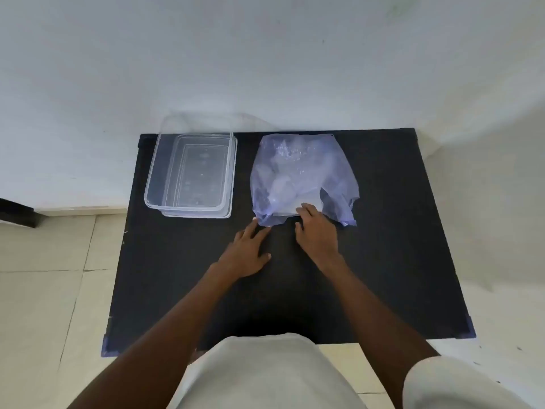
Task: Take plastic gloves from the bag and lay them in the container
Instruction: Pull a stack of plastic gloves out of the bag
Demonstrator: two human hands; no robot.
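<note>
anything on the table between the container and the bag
Nothing: in the head view only bare black table separates the container from the bag.

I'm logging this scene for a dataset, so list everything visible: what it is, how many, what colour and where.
table: one, black, centre of view, against the wall
container: one, clear plastic, no lid on it, no gloves seen inside, far left of the table
bag: one, translucent bluish-purple plastic, far right-centre of the table, pale contents showing through
plastic gloves: count cannot be told, whitish, inside the bag
wall: white, behind the table
floor: pale tiles, left and right of the table
dark furniture piece: one, black, left edge of view, on the floor
left hand: one, flat on the table, fingertips at the bag's near left corner
right hand: one, fingers at the bag's near edge
</note>
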